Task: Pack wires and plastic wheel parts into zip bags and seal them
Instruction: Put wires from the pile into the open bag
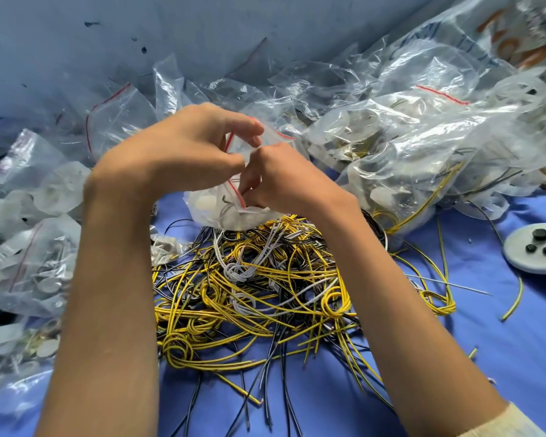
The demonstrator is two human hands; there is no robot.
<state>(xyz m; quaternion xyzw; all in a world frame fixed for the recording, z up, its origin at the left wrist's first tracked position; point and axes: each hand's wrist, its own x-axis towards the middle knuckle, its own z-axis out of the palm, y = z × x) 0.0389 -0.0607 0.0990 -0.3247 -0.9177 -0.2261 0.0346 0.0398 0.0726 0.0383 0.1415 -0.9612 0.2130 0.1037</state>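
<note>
Both hands hold a small clear zip bag with a red strip at its mouth, raised just above the wire pile. My left hand pinches the bag's top edge between thumb and fingers. My right hand pinches the same edge from the right, fingers curled at the red strip. White round plastic parts and a dark wire show through the bag. Below lies a tangled pile of yellow, black and white wires on the blue cloth.
Filled zip bags are heaped at the left. A big clear sack of bagged parts lies at the right rear. A grey wheel disc with black knobs sits at the right edge. Blue cloth covers the surface.
</note>
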